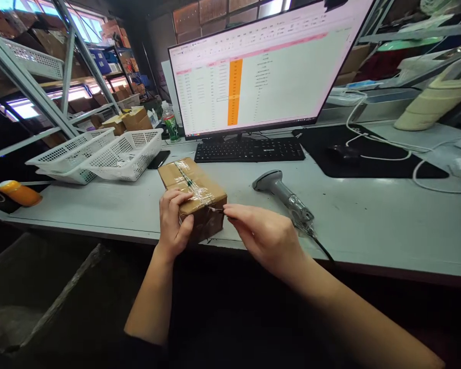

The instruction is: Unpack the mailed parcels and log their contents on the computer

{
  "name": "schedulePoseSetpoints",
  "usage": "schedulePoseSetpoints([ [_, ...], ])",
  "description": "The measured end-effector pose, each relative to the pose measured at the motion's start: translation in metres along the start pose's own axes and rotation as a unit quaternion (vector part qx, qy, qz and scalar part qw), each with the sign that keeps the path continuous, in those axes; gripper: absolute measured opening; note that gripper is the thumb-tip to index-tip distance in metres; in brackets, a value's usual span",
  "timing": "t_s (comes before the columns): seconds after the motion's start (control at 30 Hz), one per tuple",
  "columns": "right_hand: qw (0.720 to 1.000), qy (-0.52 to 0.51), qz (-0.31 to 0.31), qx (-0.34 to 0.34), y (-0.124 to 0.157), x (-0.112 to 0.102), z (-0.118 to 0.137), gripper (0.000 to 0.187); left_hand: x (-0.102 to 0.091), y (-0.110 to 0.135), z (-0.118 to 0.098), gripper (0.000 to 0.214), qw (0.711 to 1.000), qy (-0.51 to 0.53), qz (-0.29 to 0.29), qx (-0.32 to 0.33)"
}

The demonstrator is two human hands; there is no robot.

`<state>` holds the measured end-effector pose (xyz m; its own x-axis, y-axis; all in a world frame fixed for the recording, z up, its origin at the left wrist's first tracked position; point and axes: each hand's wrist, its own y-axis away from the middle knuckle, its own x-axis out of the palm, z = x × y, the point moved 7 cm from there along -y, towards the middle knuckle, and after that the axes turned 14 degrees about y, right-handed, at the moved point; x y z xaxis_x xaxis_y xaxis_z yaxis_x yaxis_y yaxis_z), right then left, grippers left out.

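A brown cardboard box point(200, 182), wrapped in clear tape, rests at the front edge of the desk. My left hand point(172, 220) grips its near left side, with the fingers on top and the thumb against the front face. At the box's near right corner, my right hand point(267, 228) is closed in a pinch. A thin, narrow tip pokes from those fingers and touches the taped upper front edge; the rest of this small tool is hidden in the hand. Just beyond my right hand lies a grey barcode scanner point(282, 192) with a cable.
Behind the box are a black keyboard point(249, 150) and a large monitor point(292, 77). White plastic baskets point(125, 154), a phone point(159, 160) and a green bottle point(170, 123) stand to the left. A mouse point(343, 152) sits on a black mat point(384, 166) at right, beside white cables.
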<state>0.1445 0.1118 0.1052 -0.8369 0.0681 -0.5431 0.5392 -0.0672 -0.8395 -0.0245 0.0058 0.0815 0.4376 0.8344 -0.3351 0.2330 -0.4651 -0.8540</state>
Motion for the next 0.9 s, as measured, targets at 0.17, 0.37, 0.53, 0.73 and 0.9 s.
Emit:
schedulePoseSetpoints([
  [0.17, 0.997, 0.053, 0.002, -0.047, -0.003, 0.006, 0.014, 0.025, 0.002, 0.001, -0.001, 0.032, 0.999, 0.011, -0.046, 0.006],
  [0.37, 0.997, 0.068, 0.005, -0.040, -0.004, 0.013, 0.019, 0.027, 0.005, 0.001, -0.004, 0.028, 0.996, 0.005, -0.093, 0.015],
  [0.53, 0.997, 0.072, 0.014, -0.022, -0.007, 0.012, 0.013, 0.027, 0.002, 0.002, -0.001, 0.028, 0.994, 0.032, -0.106, 0.005],
  [0.73, 0.996, 0.085, 0.020, 0.036, -0.012, 0.002, -0.014, 0.021, 0.003, 0.000, -0.001, 0.023, 0.992, 0.059, -0.108, 0.007],
  [0.9, 0.995, 0.101, 0.015, 0.017, -0.009, -0.002, -0.007, 0.020, 0.006, -0.004, -0.002, 0.025, 0.996, 0.037, -0.085, -0.003],
])
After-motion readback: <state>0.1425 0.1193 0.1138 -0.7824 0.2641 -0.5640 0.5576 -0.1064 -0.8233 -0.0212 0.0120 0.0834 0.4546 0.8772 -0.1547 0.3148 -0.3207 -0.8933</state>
